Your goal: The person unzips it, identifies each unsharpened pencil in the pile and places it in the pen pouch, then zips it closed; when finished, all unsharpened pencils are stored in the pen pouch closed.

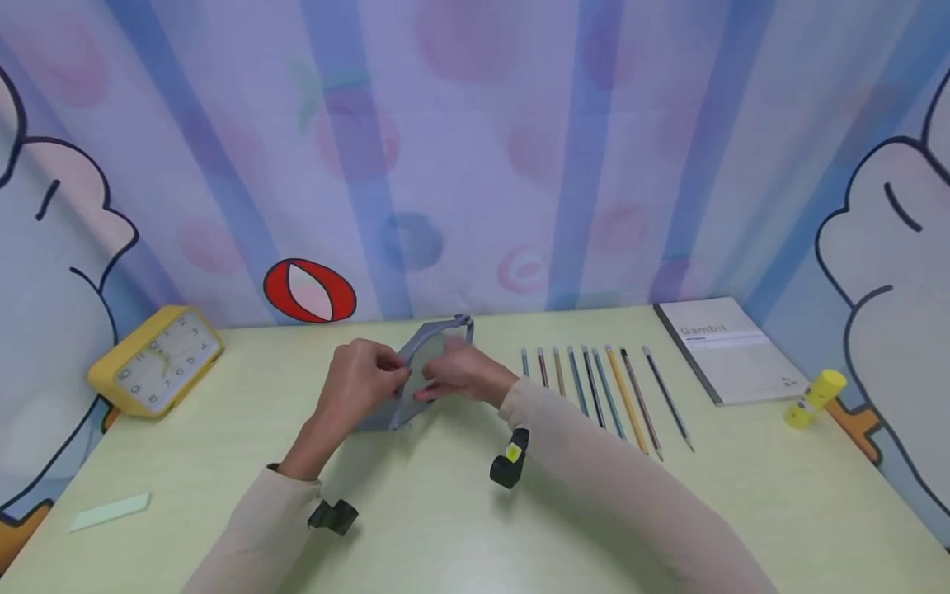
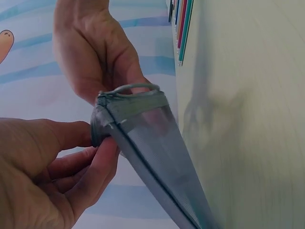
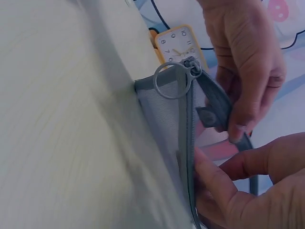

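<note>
A grey mesh zip pouch (image 1: 374, 417) stands tilted on the table, its zipper undone and its mouth spread. My left hand (image 1: 364, 375) pinches one zipper edge between thumb and fingers. Into the mouth reaches my right hand (image 1: 465, 369), its fingertips against the inner side of the other edge, thumb apart from them. Part of those fingers shows pinkish through the mesh (image 2: 155, 119) in the left wrist view. At the pouch's corner hangs a ring zipper pull (image 3: 155, 83), beside a small fabric tab (image 3: 208, 116).
Right of the pouch lies a row of several pencils (image 1: 627, 388). Beyond them are a grey notebook (image 1: 723, 355) and a yellow cylindrical object (image 1: 815, 398). A yellow clock (image 1: 159, 363) stands at the left, with a pale green strip (image 1: 110, 512) near the front left.
</note>
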`<state>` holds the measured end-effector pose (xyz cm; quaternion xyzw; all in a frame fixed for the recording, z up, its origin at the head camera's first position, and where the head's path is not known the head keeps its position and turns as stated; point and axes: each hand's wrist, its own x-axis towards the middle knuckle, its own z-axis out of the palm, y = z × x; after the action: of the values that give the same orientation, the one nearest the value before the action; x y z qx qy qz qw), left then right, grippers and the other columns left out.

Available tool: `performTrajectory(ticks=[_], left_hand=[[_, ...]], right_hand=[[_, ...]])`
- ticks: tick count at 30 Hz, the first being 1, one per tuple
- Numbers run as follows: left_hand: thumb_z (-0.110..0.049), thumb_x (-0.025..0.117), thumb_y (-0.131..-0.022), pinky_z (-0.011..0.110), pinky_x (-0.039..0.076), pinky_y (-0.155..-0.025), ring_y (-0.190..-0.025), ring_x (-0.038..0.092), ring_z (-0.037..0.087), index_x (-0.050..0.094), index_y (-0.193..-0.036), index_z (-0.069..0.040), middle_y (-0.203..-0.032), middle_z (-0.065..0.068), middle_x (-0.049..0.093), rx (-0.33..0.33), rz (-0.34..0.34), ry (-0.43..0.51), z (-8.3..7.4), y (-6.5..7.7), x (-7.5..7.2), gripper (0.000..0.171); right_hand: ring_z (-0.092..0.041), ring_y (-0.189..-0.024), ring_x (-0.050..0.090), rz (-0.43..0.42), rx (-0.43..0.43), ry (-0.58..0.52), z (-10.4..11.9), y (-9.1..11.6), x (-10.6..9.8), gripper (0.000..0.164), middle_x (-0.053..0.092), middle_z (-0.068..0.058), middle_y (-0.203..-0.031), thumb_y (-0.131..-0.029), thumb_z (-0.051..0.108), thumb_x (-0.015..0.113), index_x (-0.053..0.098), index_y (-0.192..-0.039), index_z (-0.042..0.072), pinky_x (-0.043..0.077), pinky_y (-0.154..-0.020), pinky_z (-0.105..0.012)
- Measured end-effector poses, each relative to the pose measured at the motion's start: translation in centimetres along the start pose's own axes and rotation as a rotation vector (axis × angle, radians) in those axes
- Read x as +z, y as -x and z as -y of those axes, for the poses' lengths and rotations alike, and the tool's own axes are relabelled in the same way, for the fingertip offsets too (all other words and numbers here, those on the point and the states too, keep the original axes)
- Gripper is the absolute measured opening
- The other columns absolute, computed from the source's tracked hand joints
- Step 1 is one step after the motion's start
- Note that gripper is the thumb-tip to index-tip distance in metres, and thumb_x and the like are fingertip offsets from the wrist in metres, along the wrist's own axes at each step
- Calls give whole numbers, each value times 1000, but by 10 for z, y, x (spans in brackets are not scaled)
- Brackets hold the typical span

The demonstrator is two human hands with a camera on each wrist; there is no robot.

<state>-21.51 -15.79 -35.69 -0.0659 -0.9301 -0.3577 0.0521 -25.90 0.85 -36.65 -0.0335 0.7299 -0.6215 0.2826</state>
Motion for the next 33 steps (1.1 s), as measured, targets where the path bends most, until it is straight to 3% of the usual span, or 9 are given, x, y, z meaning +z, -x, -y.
performTrajectory(ticks=[2,6,7,9,13,17,27,33], left_hand=[[-12,74,-89,25,55,-59,-59,71,13,79,-94,-2,-83,13,78,-9,-7,5,2,1,0,13],[-12,74,-89,26,57,-60,-59,71,13,79,-94,-1,-84,13,78,-27,-3,9,5,1,-2,13],[-11,74,-89,26,57,-60,-59,71,12,79,-94,-1,-84,13,78,-31,-1,9,5,2,-2,13],[-11,73,-89,26,57,-61,-58,70,12,79,-94,-1,-85,13,78,-32,3,7,6,2,-3,13],[-11,73,-89,26,55,-62,-58,70,12,79,-95,-2,-84,13,78,-23,-2,2,7,1,-4,13],[-12,72,-90,26,55,-62,-59,71,13,79,-97,-1,-86,13,78,-22,3,0,8,0,-5,14],[-12,72,-91,27,56,-62,-61,71,14,79,-98,-1,-86,14,78,-22,4,-4,12,1,-9,15],[-12,72,-91,26,55,-63,-61,71,13,78,-99,0,-86,14,78,-20,7,-2,13,0,-10,16]], right_hand=[[-24,-88,77,2,-27,69,1,8,-3,66,53,-33,-131,-93,-3,54,24,-150,-14,60,-85,-34],[-18,-83,76,15,-85,228,1,29,-17,71,69,-23,-100,-93,3,57,25,-156,-6,57,-82,-30],[-18,-85,76,27,-92,250,2,35,-21,73,70,-22,-110,-95,4,56,22,-158,-3,58,-85,-31],[-19,-88,76,61,-92,294,4,48,-33,69,70,-20,-111,-97,7,55,25,-158,1,58,-87,-30],[-26,-102,74,134,-90,334,14,79,-60,64,50,-24,-145,-101,12,55,28,-157,0,58,-95,-40],[-33,-108,72,159,-111,395,19,102,-91,62,49,-26,-143,-102,15,56,30,-156,-2,59,-92,-43],[-26,-103,68,49,-44,577,-10,129,-156,61,61,-23,-125,-103,19,54,31,-156,-2,61,-84,-38],[-29,-102,67,-53,-33,648,-28,138,-176,62,56,-30,-132,-104,17,49,25,-155,-9,59,-86,-43]])
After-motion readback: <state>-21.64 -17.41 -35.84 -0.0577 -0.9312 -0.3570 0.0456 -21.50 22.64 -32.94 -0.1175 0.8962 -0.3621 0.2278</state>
